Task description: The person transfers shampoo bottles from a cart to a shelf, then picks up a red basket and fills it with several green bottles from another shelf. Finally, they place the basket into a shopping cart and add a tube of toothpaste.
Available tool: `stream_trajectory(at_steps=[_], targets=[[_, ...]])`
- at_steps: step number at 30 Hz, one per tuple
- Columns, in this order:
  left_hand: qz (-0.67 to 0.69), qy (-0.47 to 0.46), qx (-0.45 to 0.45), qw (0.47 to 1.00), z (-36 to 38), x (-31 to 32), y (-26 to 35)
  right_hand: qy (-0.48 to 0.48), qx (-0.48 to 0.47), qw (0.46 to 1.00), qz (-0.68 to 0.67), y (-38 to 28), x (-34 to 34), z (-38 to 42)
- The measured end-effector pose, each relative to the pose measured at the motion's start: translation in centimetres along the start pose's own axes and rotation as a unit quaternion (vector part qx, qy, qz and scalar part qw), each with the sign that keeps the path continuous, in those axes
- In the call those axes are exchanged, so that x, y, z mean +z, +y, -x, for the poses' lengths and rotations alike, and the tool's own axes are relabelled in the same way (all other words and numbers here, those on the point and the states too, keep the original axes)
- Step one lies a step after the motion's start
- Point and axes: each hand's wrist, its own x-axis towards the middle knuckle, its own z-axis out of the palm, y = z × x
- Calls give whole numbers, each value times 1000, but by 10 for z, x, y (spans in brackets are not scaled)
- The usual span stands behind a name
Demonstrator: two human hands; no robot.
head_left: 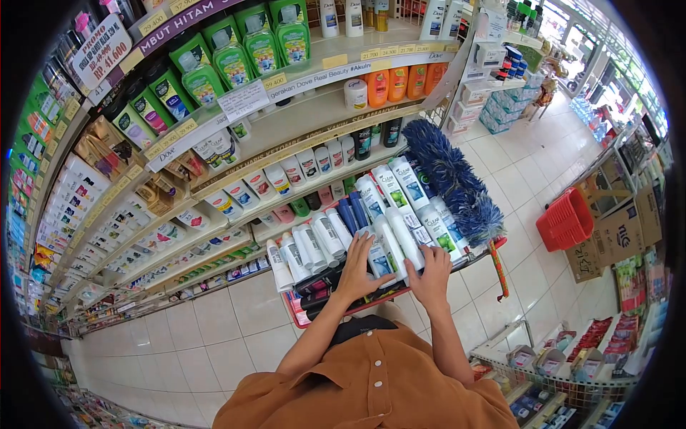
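Observation:
A red shopping basket (343,309) in front of my body is loaded with rows of shampoo bottles. My left hand (359,270) lies on them with fingers stretched and thumb apart, touching a bottle with a blue label (379,262). My right hand (429,275) curls round the lower end of a white shampoo bottle (404,239), its back turned up. Clear shampoo bottles (391,187) with green and blue labels lie beyond the hands. White bottles (311,244) and dark ones (318,282) fill the left side. A fluffy blue duster (457,187) rests along the right edge.
Shelves of shampoo bottles (293,171) curve along the left and front. A red basket (564,220) stands on the tiled floor (514,154) to the right, beside cardboard boxes (629,227). Wire display racks (572,386) with packets are at the lower right.

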Motion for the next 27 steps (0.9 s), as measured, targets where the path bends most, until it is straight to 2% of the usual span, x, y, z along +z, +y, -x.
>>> stream_trajectory(at_steps=[5, 6, 8, 10, 11, 13, 16, 17, 20, 21, 24, 27], targets=[[46, 46, 18, 998, 6, -23, 15, 4, 0, 1000, -19, -6, -6, -1], [172, -18, -21, 985, 10, -36, 20, 10, -3, 1000, -21, -6, -7, -2], [414, -141, -96, 894, 27, -82, 32, 20, -10, 999, -25, -5, -8, 0], [480, -317, 136, 807, 33, -150, 50, 28, -9, 999, -33, -4, -7, -1], [550, -387, 117, 731, 45, -181, 73, 30, -10, 999, -34, -2, -7, 0], [463, -572, 56, 675, 53, -244, 124, 34, -15, 998, -41, 1, -3, -2], [174, -535, -25, 826, 81, -269, 160, 20, -45, 998, -46, -5, 5, -16], [124, -620, -55, 773, 73, -270, 174, 15, -72, 996, -57, -11, 8, -25], [37, -586, -14, 810, 121, -258, 180, -20, -157, 984, -82, -35, 21, -60], [-107, -525, 93, 839, 128, -253, 196, -31, -179, 980, -82, -47, 26, -74], [-121, -481, -139, 857, 148, -232, 208, -25, -275, 954, -116, -79, 51, -123], [-114, -387, -230, 885, 160, -217, 215, -33, -347, 924, -156, -125, 66, -175]])
